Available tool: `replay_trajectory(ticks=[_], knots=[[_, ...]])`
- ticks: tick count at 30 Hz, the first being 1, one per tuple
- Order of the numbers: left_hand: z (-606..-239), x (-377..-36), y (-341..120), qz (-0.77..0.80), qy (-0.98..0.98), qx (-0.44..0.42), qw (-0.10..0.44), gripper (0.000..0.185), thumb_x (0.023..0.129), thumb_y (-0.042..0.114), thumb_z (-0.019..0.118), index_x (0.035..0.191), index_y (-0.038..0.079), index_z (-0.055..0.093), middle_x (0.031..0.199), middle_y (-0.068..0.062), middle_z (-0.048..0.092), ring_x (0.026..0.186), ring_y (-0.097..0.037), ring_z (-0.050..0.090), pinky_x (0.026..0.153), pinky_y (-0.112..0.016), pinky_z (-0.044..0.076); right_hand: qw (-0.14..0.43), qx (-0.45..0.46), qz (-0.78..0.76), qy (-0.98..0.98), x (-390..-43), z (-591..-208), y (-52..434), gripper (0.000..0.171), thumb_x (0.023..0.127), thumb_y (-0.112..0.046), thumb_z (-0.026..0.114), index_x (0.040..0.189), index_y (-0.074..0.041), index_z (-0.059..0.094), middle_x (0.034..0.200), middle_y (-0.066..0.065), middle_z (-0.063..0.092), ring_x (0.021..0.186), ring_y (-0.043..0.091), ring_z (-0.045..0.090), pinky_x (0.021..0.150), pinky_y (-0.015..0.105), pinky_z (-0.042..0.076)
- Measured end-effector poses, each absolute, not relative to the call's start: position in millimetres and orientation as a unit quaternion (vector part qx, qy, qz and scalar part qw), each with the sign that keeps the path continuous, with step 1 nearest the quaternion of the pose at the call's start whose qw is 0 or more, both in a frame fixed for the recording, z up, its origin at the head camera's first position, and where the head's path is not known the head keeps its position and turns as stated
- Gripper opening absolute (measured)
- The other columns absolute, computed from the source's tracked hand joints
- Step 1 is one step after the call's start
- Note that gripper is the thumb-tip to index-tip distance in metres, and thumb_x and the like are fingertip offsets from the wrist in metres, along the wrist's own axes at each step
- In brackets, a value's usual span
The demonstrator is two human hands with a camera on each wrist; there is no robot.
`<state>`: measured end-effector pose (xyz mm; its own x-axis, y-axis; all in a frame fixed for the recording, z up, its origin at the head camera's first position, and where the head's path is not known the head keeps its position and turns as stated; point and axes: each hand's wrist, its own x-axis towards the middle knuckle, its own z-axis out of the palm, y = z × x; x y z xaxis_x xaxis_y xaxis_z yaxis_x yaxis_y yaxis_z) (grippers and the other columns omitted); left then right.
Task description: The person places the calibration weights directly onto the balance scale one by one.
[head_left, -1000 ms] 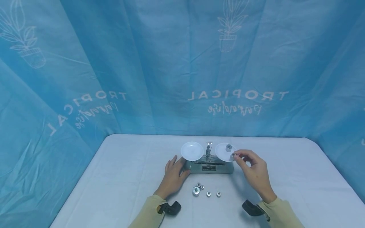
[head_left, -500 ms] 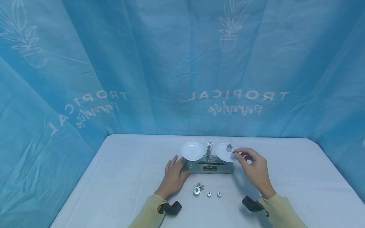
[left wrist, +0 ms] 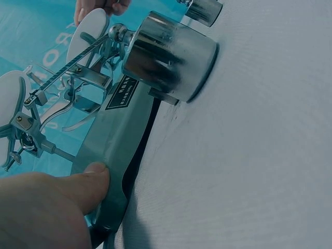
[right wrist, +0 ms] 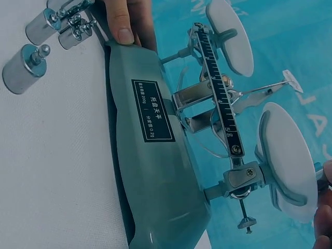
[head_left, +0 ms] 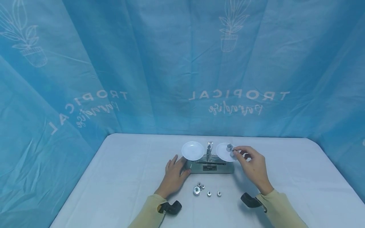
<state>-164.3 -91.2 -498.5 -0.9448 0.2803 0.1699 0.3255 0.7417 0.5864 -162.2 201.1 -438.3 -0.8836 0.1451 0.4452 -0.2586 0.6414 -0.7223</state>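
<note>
Head view: right hand (head_left: 252,164) fingers pinch a small weight (head_left: 234,152) over the right pan (head_left: 225,152) beside one weight already there (head_left: 229,146), left hand (head_left: 174,175) lies flat-fingered against the balance base (head_left: 212,167), five weights (head_left: 206,190) left on worktop (head_left: 119,183) near it.

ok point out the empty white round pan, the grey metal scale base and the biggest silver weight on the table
empty white round pan (head_left: 192,150), head view, pan centre
grey metal scale base (right wrist: 150,171), right wrist view, front face
biggest silver weight (head_left: 196,190), head view, top

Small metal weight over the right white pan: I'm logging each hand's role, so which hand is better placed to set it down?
Right. The right hand pinches the small metal weight at the right white pan; the left hand rests against the grey balance base.
</note>
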Motion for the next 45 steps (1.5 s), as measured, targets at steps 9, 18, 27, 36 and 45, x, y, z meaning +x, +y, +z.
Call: replay_trajectory(ticks=[9, 18, 27, 36, 45], knots=[[-494.2, -163.6, -89.5, -0.322, -0.931, -0.165, 0.039, 0.058, 0.102, 0.032, 0.055, 0.153, 0.006, 0.041, 0.156, -0.012, 0.043, 0.15, -0.043, 0.021, 0.12, -0.066, 0.008, 0.238, 0.034, 0.414, -0.878, -162.9, -435.8, 200.8, 0.014, 0.095, -0.014, 0.071, 0.106, -0.006, 0.075, 0.1, 0.009, 0.072, 0.081, 0.017, 0.053, 0.067, 0.021, 0.042], [-495.6, -164.5, -89.5, -0.318, -0.933, -0.166, 0.036, 0.059, 0.103, 0.033, 0.054, 0.154, 0.007, 0.04, 0.157, -0.011, 0.042, 0.15, -0.043, 0.02, 0.12, -0.065, 0.009, 0.225, 0.031, 0.417, -0.88, -163.6, -435.7, 201.0, 0.014, 0.095, -0.014, 0.071, 0.106, -0.006, 0.075, 0.096, 0.008, 0.07, 0.08, 0.017, 0.052, 0.065, 0.022, 0.042], [-494.8, -164.6, -89.6, -0.321, -0.932, -0.167, 0.037, 0.058, 0.103, 0.031, 0.055, 0.153, 0.007, 0.04, 0.156, -0.012, 0.043, 0.15, -0.043, 0.02, 0.12, -0.065, 0.008, 0.222, 0.03, 0.411, -0.884, -165.4, -436.3, 201.3, 0.014, 0.095, -0.012, 0.071, 0.107, -0.005, 0.074, 0.094, 0.008, 0.069, 0.079, 0.018, 0.052, 0.062, 0.022, 0.042], [-493.7, -163.5, -90.1, -0.324, -0.931, -0.166, 0.034, 0.058, 0.102, 0.031, 0.055, 0.153, 0.007, 0.041, 0.156, -0.012, 0.043, 0.15, -0.043, 0.02, 0.12, -0.066, 0.008, 0.219, 0.032, 0.414, -0.883, -164.8, -433.1, 204.1, 0.018, 0.095, -0.015, 0.071, 0.109, -0.005, 0.073, 0.093, 0.007, 0.069, 0.08, 0.018, 0.054, 0.065, 0.018, 0.042], [-493.4, -163.2, -90.6, -0.329, -0.929, -0.165, 0.036, 0.058, 0.102, 0.031, 0.054, 0.153, 0.006, 0.041, 0.156, -0.012, 0.043, 0.15, -0.044, 0.02, 0.12, -0.066, 0.008, 0.233, 0.038, 0.418, -0.877, -154.9, -425.9, 204.8, 0.019, 0.093, -0.013, 0.073, 0.11, -0.004, 0.073, 0.099, 0.009, 0.07, 0.083, 0.012, 0.055, 0.069, 0.014, 0.044]])
